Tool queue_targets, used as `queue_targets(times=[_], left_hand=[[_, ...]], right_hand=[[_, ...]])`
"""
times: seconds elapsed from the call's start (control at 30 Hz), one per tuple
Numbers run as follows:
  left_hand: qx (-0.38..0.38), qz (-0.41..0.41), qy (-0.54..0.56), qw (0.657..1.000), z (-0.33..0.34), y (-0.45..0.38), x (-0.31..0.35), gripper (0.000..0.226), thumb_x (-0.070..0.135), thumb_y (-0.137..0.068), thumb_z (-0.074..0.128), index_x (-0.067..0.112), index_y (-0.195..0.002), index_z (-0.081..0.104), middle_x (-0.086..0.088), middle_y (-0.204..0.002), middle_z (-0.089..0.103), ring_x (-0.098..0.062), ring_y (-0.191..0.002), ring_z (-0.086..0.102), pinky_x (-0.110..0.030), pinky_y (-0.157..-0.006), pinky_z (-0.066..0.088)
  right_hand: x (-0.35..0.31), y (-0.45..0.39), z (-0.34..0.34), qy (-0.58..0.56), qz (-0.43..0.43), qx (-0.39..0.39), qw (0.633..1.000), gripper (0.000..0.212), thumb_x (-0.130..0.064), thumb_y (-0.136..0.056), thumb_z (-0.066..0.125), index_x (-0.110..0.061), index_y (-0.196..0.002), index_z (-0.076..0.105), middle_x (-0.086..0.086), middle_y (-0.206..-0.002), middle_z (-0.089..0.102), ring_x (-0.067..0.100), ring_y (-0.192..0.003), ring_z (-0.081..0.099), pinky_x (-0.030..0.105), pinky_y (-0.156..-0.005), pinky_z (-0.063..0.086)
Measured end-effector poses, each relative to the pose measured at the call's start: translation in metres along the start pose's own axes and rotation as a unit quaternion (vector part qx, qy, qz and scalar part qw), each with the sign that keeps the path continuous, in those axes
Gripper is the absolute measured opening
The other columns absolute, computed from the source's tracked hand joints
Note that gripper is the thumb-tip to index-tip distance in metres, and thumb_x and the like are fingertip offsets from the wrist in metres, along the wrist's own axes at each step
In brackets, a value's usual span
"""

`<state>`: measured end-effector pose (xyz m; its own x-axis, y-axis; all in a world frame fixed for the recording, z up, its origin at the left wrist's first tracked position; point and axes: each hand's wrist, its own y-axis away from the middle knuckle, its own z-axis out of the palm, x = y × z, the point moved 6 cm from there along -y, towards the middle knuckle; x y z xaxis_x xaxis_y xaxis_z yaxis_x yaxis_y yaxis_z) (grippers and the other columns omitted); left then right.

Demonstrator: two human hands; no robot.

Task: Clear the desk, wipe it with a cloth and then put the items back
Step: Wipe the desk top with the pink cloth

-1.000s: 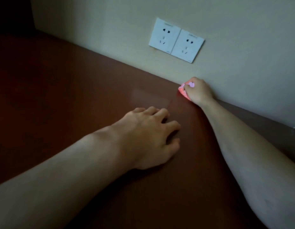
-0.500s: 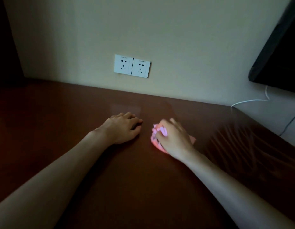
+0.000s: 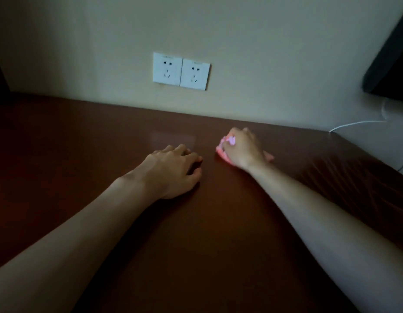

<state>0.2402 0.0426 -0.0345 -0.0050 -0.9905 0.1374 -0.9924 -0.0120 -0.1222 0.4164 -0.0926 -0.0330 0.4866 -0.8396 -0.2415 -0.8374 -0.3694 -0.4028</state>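
Observation:
A dark brown wooden desk (image 3: 207,233) fills the lower part of the head view. My right hand (image 3: 242,149) presses a bunched pink cloth (image 3: 222,152) onto the desktop a short way from the back wall; most of the cloth is hidden under the hand. To its left, my left hand (image 3: 173,170) rests palm down on the desk with fingers slightly curled and nothing in it. No items stand on the visible desktop.
Two white wall sockets (image 3: 181,71) sit on the beige wall above the desk's back edge. A dark screen (image 3: 392,55) hangs at the upper right. A white cable (image 3: 354,124) runs by the desk's right back corner.
My right hand has pulled the pink cloth away from the wall toward me, then pushed it back a little toward the wall. My left hand has stayed planted on the desk.

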Motion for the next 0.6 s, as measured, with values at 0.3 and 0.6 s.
queue_targets(times=[0.3, 0.6], left_hand=[[0.057, 0.017, -0.003, 0.998, 0.005, -0.001, -0.004, 0.050, 0.056, -0.101, 0.028, 0.035, -0.142, 0.046, 0.002, -0.141, 0.047, -0.020, -0.130, 0.045, -0.041, -0.104, 0.039], [0.048, 0.012, -0.010, 0.999, 0.004, -0.001, -0.003, 0.048, 0.056, -0.100, 0.030, 0.036, -0.140, 0.047, 0.002, -0.138, 0.048, -0.021, -0.127, 0.047, -0.041, -0.103, 0.042]], right_hand=[[0.037, -0.140, 0.053, 0.028, 0.048, -0.002, 0.998, 0.039, -0.044, -0.084, 0.060, -0.010, -0.097, 0.072, 0.018, -0.107, 0.072, 0.037, -0.101, 0.067, 0.034, -0.077, 0.049], [0.042, -0.134, 0.047, 0.030, 0.042, -0.024, 0.998, 0.046, -0.051, -0.082, 0.056, -0.010, -0.099, 0.070, 0.018, -0.104, 0.072, 0.037, -0.101, 0.068, 0.036, -0.081, 0.052]])
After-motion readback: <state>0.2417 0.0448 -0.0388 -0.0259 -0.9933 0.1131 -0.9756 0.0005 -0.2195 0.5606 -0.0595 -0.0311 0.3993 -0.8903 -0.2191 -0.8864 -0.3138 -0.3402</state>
